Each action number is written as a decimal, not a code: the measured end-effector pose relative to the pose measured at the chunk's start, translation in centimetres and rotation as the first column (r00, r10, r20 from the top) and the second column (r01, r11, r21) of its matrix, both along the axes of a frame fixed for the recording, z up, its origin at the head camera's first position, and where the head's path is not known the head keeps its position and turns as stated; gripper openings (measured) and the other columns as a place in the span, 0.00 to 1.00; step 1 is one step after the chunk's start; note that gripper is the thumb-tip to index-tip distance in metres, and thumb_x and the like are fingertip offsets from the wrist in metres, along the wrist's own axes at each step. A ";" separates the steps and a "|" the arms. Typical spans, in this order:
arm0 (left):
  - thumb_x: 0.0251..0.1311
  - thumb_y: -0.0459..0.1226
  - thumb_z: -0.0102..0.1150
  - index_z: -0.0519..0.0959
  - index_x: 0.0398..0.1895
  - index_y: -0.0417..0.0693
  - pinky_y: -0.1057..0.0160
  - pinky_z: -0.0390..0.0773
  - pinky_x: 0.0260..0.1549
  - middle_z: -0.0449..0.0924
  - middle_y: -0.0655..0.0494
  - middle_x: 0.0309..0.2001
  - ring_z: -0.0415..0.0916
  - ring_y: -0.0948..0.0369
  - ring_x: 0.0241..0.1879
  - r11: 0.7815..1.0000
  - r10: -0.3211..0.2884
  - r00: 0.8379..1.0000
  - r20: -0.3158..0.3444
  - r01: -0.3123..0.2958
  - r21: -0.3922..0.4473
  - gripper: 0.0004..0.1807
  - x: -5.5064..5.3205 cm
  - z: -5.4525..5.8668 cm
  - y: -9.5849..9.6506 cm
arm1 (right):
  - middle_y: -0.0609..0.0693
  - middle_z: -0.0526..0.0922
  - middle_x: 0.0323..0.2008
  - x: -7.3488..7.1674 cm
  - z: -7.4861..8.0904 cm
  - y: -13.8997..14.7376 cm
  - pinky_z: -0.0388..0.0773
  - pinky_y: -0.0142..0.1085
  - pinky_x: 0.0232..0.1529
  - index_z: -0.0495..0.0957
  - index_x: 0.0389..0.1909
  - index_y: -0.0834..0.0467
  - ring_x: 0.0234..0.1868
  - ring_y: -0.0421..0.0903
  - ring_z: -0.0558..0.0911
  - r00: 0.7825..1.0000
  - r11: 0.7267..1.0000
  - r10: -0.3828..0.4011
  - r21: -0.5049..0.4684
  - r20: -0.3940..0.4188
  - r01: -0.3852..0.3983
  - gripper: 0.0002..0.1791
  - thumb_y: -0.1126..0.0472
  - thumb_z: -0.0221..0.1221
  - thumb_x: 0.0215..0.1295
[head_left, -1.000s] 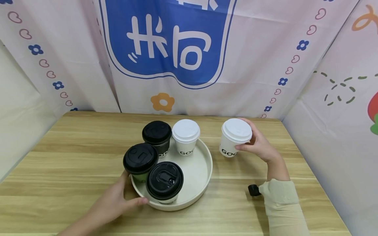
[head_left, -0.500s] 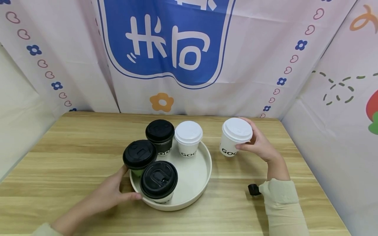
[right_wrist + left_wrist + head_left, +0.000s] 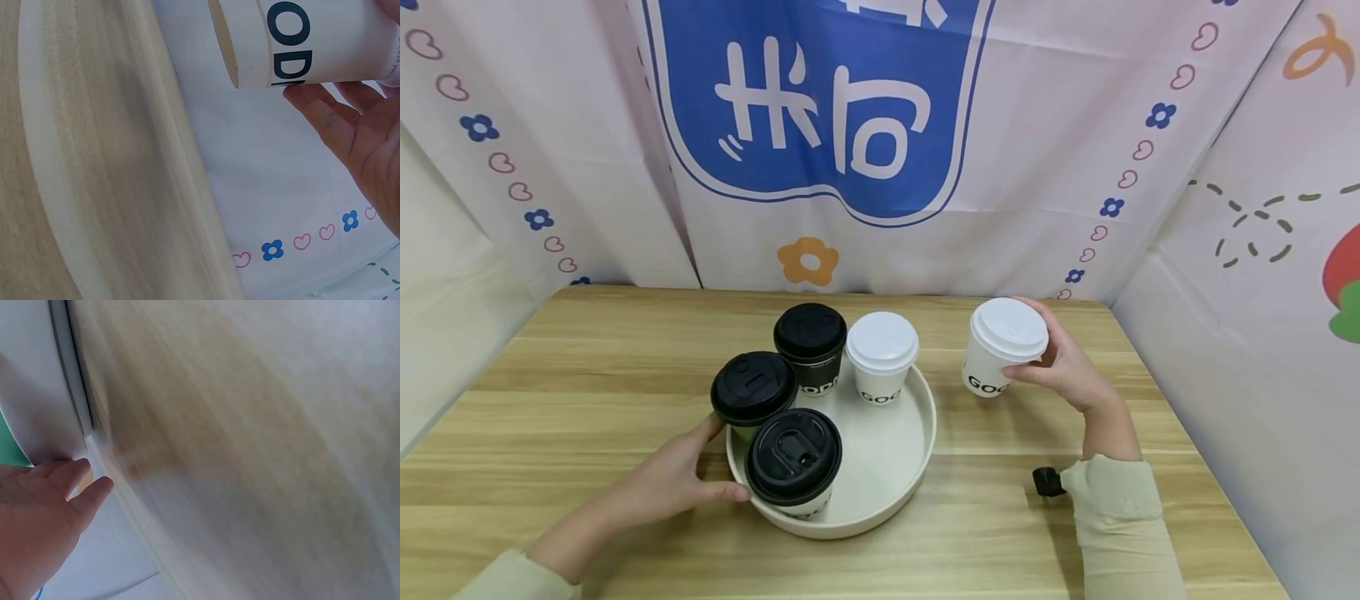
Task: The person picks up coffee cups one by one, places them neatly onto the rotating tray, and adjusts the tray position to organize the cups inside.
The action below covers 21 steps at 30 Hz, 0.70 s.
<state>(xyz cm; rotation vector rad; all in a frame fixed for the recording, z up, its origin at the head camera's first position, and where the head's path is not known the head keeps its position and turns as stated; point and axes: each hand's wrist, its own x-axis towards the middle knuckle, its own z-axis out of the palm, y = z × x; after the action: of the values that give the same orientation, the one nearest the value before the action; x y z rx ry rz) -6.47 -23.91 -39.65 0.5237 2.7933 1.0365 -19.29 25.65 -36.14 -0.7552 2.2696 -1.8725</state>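
Observation:
My right hand grips a white lidded paper coffee cup at the right of the head view. In the right wrist view this cup's underside shows, so it is held up off the table. At the left, my left hand touches the outer wall of a round cream tray, thumb and fingers spread along it. On the tray stand a white-lidded cup, a black cup, a green cup with a black lid and a white cup with a black lid.
The wood-grain table runs back to a white printed cloth. Cloth walls stand at both sides. A small black object sits at the right sleeve.
The tray has turned clockwise with its cups: the back ones shifted right, the front one left. My left hand slid slightly left along it; the held cup moved slightly right.

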 end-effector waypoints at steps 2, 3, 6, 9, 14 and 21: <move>0.44 0.54 0.77 0.49 0.76 0.31 0.31 0.63 0.63 0.58 0.29 0.73 0.60 0.32 0.69 1.000 0.000 1.000 0.004 0.000 0.006 0.65 0.0 0.0 -0.1 | 0.44 0.69 0.64 0.0 0.0 0.0 0.78 0.32 0.57 0.55 0.75 0.53 0.60 0.41 0.74 1.000 1.000 0.004 0.004 -0.003 -0.004 0.52 0.80 0.66 0.50; 0.44 0.54 0.76 0.49 0.76 0.31 0.32 0.63 0.63 0.58 0.29 0.73 0.60 0.32 0.69 1.000 0.001 1.000 0.009 -0.001 0.010 0.65 0.0 0.0 -0.1 | 0.44 0.69 0.64 0.0 0.0 0.0 0.78 0.32 0.57 0.55 0.75 0.53 0.60 0.41 0.74 1.000 1.000 0.005 0.007 -0.005 -0.005 0.52 0.80 0.66 0.50; 0.45 0.55 0.76 0.49 0.77 0.32 0.33 0.63 0.63 0.59 0.30 0.73 0.61 0.34 0.70 1.000 -0.002 1.000 0.014 0.001 0.021 0.64 0.0 0.0 -0.2 | 0.43 0.69 0.64 0.0 0.0 -0.1 0.78 0.31 0.56 0.55 0.75 0.52 0.59 0.40 0.74 1.000 1.000 0.007 0.013 -0.011 -0.006 0.52 0.80 0.66 0.50; 0.45 0.54 0.76 0.49 0.76 0.30 0.31 0.64 0.62 0.60 0.29 0.72 0.61 0.33 0.69 0.999 -0.020 1.000 0.010 0.020 0.033 0.64 -0.1 0.0 -0.2 | 0.44 0.69 0.64 0.2 0.2 0.0 0.79 0.31 0.55 0.55 0.75 0.52 0.59 0.40 0.74 1.000 1.000 0.010 0.014 -0.024 -0.010 0.53 0.81 0.66 0.49; 0.46 0.53 0.76 0.48 0.77 0.32 0.31 0.64 0.62 0.59 0.30 0.72 0.62 0.33 0.69 0.998 -0.035 0.999 0.018 0.034 0.050 0.64 -0.3 0.0 -0.1 | 0.46 0.68 0.65 0.6 0.8 0.0 0.80 0.32 0.55 0.55 0.75 0.53 0.59 0.41 0.74 0.999 1.000 0.031 -0.002 -0.043 -0.031 0.54 0.83 0.66 0.48; 0.46 0.54 0.75 0.48 0.77 0.31 0.31 0.62 0.64 0.58 0.30 0.73 0.61 0.32 0.69 0.997 -0.040 0.999 0.036 0.038 0.067 0.64 -0.3 0.0 -0.2 | 0.46 0.68 0.64 1.2 1.6 -0.6 0.80 0.31 0.55 0.54 0.75 0.55 0.59 0.41 0.74 0.995 0.997 0.079 -0.001 -0.055 -0.079 0.55 0.84 0.66 0.46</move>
<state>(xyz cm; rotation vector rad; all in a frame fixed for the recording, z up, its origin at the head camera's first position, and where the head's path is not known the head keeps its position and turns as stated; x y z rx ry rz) -6.81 -24.11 -39.66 0.5582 2.7131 1.1217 -18.06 25.02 -34.57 -0.8936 2.2338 -1.8438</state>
